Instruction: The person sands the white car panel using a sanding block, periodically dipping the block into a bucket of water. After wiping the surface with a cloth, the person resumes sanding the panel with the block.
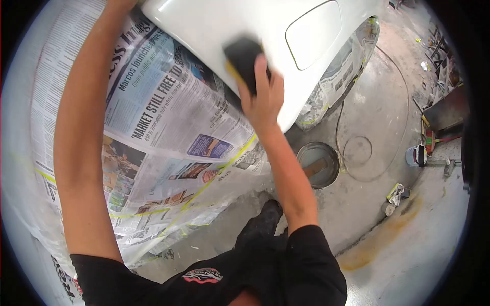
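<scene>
My right hand is closed around a black sanding block with a yellowish edge, slightly blurred. It lies against the glossy white car body panel, near the panel's masked edge. To its right is the outline of a fuel flap. At the top left edge my left hand is mostly cut off beside the panel's corner, its fingers out of sight. Newspaper under clear plastic covers the area below and left of the panel, held by yellow-green tape.
A round dark basin with liquid and a brown flat piece stands on the concrete floor. A thin hose loops nearby. Newspaper and plastic wrap the wheel. At right are a white bucket and scattered clutter along the wall.
</scene>
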Available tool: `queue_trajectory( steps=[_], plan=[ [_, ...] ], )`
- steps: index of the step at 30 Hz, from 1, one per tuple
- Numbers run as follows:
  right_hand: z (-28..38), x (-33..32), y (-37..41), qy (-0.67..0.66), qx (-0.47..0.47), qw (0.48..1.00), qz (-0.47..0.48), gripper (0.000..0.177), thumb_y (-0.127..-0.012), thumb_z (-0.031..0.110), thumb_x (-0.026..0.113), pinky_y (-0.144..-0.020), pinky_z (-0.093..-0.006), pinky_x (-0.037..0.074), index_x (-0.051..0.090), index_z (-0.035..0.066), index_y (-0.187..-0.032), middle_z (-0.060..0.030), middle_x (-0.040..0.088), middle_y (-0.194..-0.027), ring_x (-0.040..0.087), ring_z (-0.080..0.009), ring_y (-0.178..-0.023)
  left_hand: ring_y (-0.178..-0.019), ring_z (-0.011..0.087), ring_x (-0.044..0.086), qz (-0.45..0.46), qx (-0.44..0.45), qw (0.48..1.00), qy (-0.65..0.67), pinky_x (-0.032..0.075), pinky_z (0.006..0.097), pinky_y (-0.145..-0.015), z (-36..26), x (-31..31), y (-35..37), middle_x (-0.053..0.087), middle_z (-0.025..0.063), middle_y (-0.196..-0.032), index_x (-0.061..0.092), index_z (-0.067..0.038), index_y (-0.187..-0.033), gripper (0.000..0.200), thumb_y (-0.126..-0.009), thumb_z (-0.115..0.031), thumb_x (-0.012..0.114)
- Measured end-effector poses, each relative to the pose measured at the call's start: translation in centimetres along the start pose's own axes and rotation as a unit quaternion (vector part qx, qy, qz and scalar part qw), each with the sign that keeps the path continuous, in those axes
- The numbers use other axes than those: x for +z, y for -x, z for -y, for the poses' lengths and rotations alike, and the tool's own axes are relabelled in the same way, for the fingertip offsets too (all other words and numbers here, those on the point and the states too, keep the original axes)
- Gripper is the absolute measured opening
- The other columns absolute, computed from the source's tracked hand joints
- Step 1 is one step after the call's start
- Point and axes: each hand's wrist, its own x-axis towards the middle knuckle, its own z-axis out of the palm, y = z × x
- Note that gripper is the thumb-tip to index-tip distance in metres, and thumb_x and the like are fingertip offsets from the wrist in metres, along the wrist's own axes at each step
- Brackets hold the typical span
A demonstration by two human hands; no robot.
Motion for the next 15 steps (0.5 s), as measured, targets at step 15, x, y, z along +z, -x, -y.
queue_trajectory(
  steps=[15],
  plan=[
    [-2.1, -1.1, 4.4, -0.024, -0.040, 0.999, 0.017, 0.074, -0.066, 0.015, 0.090, -0.076, -0.0431, 0.051, 0.066, 0.016, -0.137, -0.0124, 0.064, -0.110, 0.063, -0.0323, -0.090, -0.093, 0.0313, 0.065, -0.001, -0.020, 1.000, -0.019, 0.048, 0.0430, -0.087, -1.0, -0.7, -0.3, 0.071, 0.0145, -0.100, 0.073, -0.001, -0.110, 0.047, -0.086, -0.042, 0.079]
  ],
)
